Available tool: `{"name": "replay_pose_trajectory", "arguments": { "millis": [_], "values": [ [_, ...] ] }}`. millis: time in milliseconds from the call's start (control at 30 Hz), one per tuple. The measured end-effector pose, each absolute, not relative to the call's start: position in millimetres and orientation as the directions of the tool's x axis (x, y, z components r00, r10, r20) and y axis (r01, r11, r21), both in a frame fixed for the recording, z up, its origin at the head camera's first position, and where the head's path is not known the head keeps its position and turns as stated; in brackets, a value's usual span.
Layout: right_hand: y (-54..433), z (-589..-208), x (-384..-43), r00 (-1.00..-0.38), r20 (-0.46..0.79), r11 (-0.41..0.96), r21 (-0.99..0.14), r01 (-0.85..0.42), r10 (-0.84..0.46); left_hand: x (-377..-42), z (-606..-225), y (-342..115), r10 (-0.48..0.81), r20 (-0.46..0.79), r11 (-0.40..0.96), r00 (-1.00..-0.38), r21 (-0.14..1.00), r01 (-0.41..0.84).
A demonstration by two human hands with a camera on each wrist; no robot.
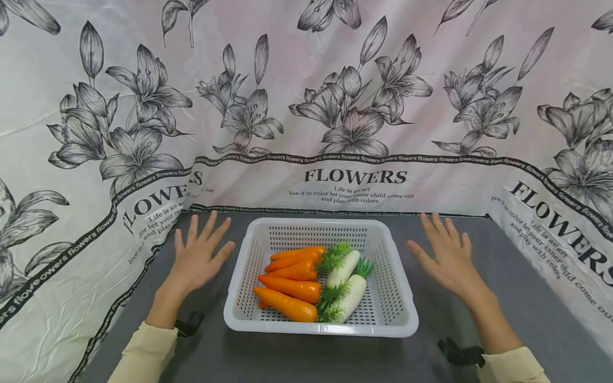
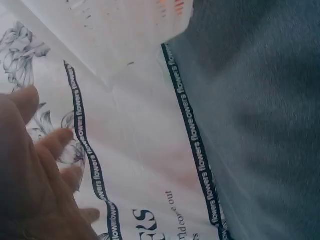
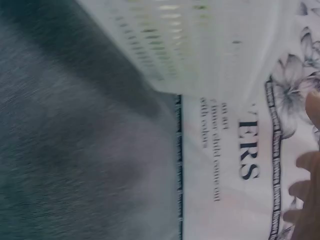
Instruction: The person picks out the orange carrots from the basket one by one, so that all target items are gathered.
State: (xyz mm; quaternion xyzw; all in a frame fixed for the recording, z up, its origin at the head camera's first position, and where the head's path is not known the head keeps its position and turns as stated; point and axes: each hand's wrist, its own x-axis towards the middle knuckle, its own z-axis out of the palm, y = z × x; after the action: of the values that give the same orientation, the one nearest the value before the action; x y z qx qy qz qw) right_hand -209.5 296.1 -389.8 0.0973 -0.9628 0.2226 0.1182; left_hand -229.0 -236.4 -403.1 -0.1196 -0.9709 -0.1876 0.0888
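A white perforated plastic basket (image 1: 321, 329) stands in the middle of the grey table. Several orange carrots (image 1: 287, 306) lie in its left half, their green tops turned to the right. Beside them rest two white radishes (image 1: 351, 298) with green leaves. My left hand (image 1: 198, 260) is spread with straight fingers to the left of the basket, apart from it and holding nothing. On the other side my right hand (image 1: 445, 260) is likewise spread, touching nothing. Each wrist view catches the fingers at its edge and part of the basket's outer wall (image 2: 125, 45).
The grey tabletop (image 1: 268, 361) surrounds the basket. White cloth (image 1: 354, 186) printed with flowers and lettering hangs behind and along both sides. Dark straps (image 1: 461, 352) sit at both wrists, near the cream sleeves (image 1: 514, 367).
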Motion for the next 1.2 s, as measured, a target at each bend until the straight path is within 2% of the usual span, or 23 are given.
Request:
{"name": "replay_pose_trajectory", "arguments": {
  "millis": [200,467,933,1200],
  "values": [
    [279.8,-367.3,-214.3,-0.941,0.197,0.832,-0.440,-0.337,-0.276,-232.5,-412.7,-227.9,0.296,0.242,0.801,-0.924,0.463,0.378],
    [244.5,-345.3,-225.8,-0.894,0.141,0.779,-0.446,-0.441,-0.426,-242.8,-428.2,-216.1,0.324,0.317,0.677,-0.891,0.580,0.453],
    [181.6,-332.8,-252.2,-0.753,0.082,0.654,-0.440,-0.615,-0.653,-249.2,-439.1,-217.9,0.360,0.312,0.614,-0.879,0.630,0.475],
    [152.6,-345.5,-266.7,-0.674,0.051,0.555,-0.523,-0.647,-0.737,-249.7,-441.1,-218.4,0.356,0.312,0.607,-0.881,0.639,0.472]
  ]
}}
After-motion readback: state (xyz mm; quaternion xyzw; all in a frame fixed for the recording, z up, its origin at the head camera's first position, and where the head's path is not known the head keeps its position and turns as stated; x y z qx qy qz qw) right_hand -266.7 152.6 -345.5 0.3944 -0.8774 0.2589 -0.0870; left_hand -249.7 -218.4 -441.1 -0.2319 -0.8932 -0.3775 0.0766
